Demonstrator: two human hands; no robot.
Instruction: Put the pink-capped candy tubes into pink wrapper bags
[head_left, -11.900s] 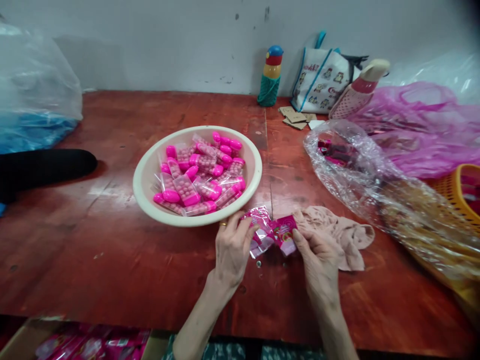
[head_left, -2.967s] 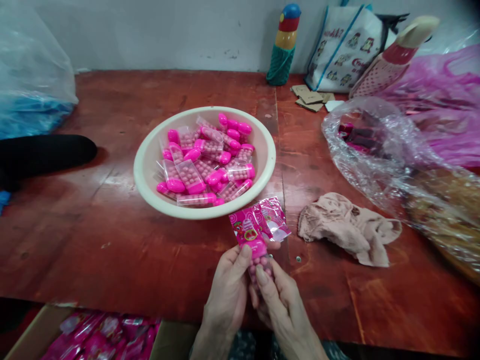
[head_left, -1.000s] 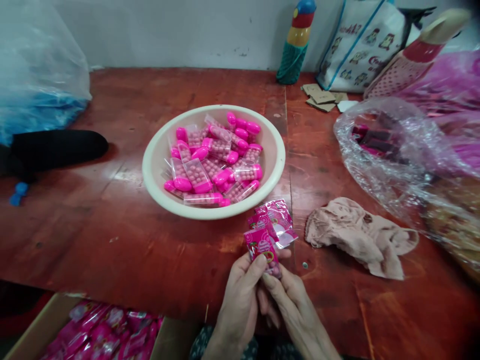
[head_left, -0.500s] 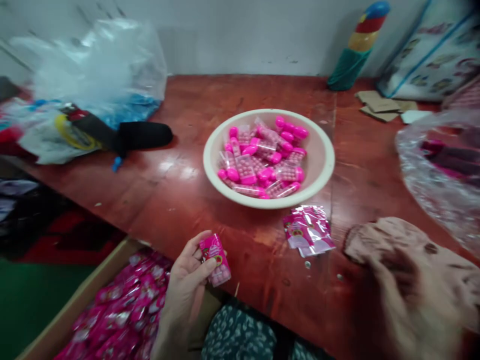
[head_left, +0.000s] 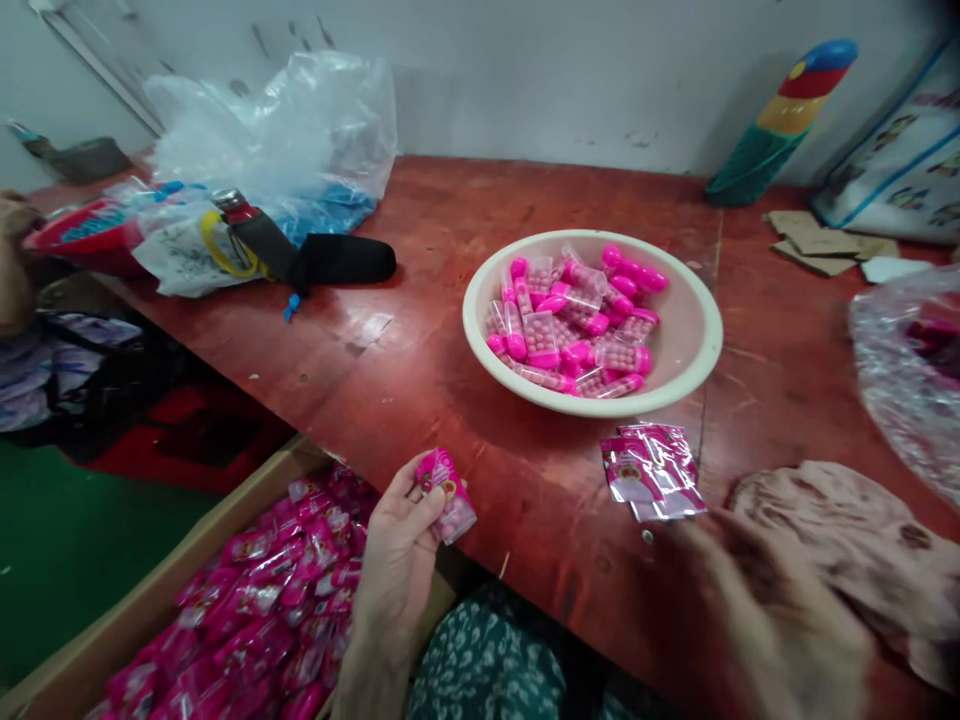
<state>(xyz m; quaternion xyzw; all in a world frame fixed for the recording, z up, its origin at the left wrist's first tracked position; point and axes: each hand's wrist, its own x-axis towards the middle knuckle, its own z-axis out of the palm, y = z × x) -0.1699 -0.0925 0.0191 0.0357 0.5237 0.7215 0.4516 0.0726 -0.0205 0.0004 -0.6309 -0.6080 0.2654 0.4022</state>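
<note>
Between thumb and fingers, my left hand point(head_left: 401, 545) grips a small pink candy packet point(head_left: 448, 497) near the table's front edge; pale pink balls show through its lower part. My right hand point(head_left: 765, 600) is smeared by motion beside the brown cloth point(head_left: 855, 520), so its fingers cannot be made out. Close to it lies a small pile of flat pink wrappers point(head_left: 652, 470). Behind them, a cream bowl point(head_left: 480, 345) holds several clear containers of pink balls with bright pink caps point(head_left: 541, 338).
At my lower left, a cardboard box point(head_left: 180, 545) is full of pink packets point(head_left: 262, 610). A clear plastic bag point(head_left: 300, 130) and a black pouch point(head_left: 349, 260) sit back left. Cardboard pieces point(head_left: 821, 243) and a multicoloured object point(head_left: 787, 120) stand back right. Another person's arm point(head_left: 13, 265) shows far left.
The view has turned left, so the scene sits further right. My right hand has moved from the brown cloth toward the flat wrappers. My left hand still holds the packet.
</note>
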